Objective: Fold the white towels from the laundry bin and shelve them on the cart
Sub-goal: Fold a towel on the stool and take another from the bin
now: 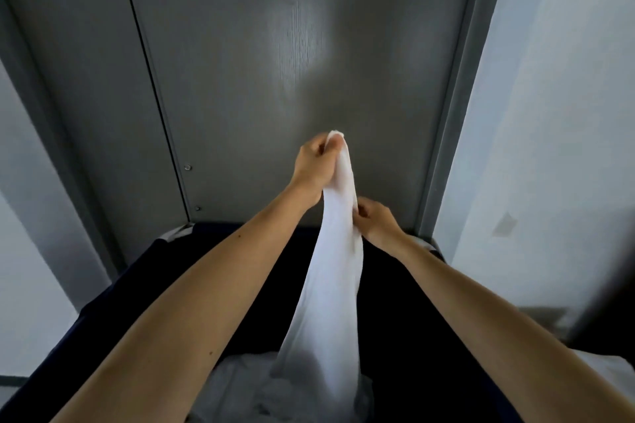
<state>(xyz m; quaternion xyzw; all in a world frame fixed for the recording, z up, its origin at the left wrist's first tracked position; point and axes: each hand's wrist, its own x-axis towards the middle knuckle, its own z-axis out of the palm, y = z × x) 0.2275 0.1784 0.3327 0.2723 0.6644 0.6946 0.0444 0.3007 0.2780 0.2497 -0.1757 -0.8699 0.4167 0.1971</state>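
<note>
White towel (pixel 335 251) at frame centre, hung from left grip (pixel 314 166) curled round its top end; pinched lower, at right edge, by right grip (pixel 378 227); tail down in dark laundry bin (pixel 137 275).

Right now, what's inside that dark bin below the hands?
Crumpled white towels lie at the bottom of the laundry bin, and the lifted towel, gripped by the left hand and pinched by the right hand, trails into them. How many lie there is hidden by arms and shadow.

Soft matt white cloth towel (pixel 338 251); wood-grained, faintly glossy grey door (pixel 292 62).
</note>
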